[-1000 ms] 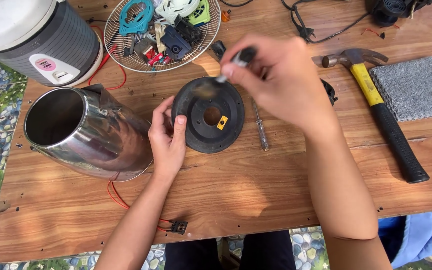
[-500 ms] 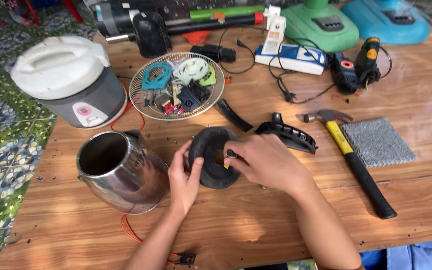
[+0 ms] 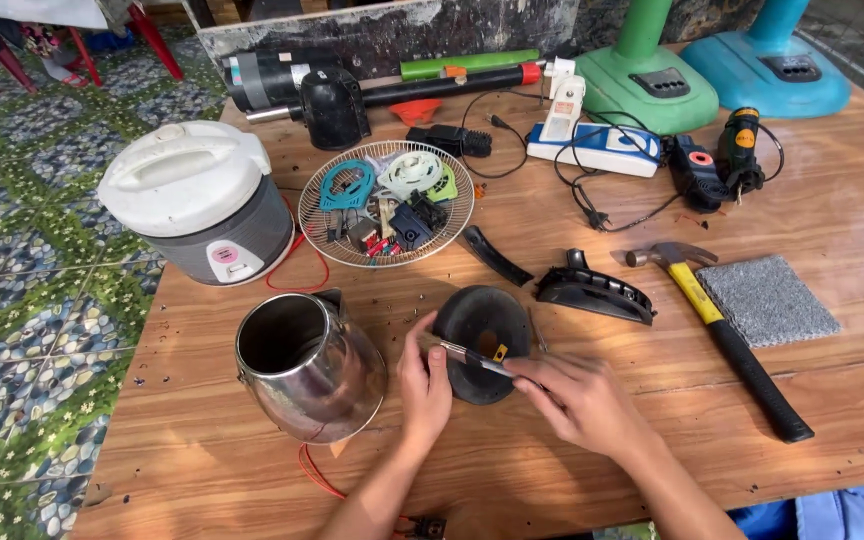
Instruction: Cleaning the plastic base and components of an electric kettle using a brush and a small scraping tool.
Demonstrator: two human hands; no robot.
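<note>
A round black kettle base [image 3: 484, 340] stands tilted on the wooden table [image 3: 652, 230], its hollow side facing me. My left hand [image 3: 424, 385] grips its left rim. My right hand [image 3: 580, 402] holds a thin screwdriver [image 3: 474, 359] whose tip points left across the base's lower middle, near a small yellow part. A shiny steel kettle body [image 3: 310, 365] lies on its side just left of my left hand, mouth towards the upper left.
A white rice cooker [image 3: 197, 213] stands at the left. A wire fan guard [image 3: 386, 203] holds several small parts. A black kettle handle [image 3: 595, 291], a yellow-handled hammer [image 3: 722, 335] and a grey pad [image 3: 767, 300] lie to the right. Tools, cables and fan bases line the far edge.
The view has pulled back and up across the frames. My right hand moved from above the base to its lower right, and the screwdriver now lies across the base's opening.
</note>
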